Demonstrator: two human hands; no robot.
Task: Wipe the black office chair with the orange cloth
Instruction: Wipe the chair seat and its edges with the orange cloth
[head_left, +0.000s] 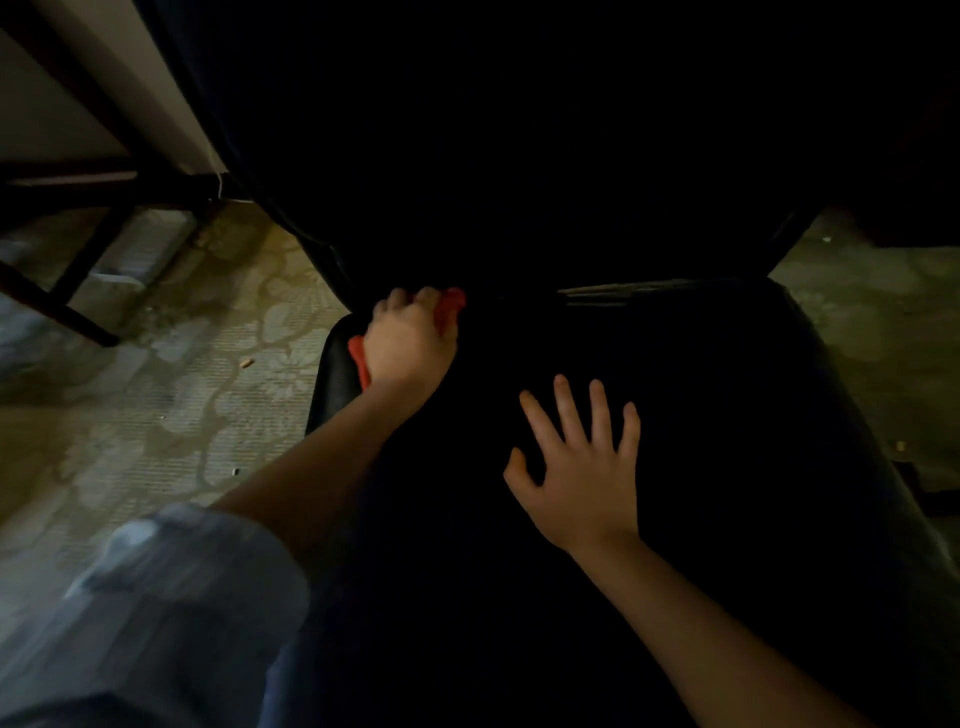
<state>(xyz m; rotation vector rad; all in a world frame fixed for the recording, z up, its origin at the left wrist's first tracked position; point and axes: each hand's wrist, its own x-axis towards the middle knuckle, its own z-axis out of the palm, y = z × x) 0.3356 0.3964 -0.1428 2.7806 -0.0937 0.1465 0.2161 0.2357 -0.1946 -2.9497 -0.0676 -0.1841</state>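
One orange cloth (451, 301), mostly hidden. Only two bits show: one past the knuckles, one below the heel of the left hand (410, 340). That hand is curled round the cloth, back of the hand up, and holds it against the black office chair (727, 395) at the rear left corner of the seat, where the seat meets the backrest (519, 156). Whether the cloth lies flat or bunched underneath cannot be told.

Right hand (576, 467): fingers straight and spread, palm down on the middle of the seat, holding nothing. It is well apart from the left hand, nearer the front edge.

Chair: very dark, little surface detail readable. A faint sheen shows along the left seat edge and at the rear seam on the right.

Left forearm is bare up to a pale rolled sleeve (182, 597), which is blurred.

Surroundings: patterned floor (208, 374) on both sides of the chair, with a small light scrap (245, 362) lying to the left. Dark frame legs (78, 306) stand at far left, under a pale panel (130, 78).
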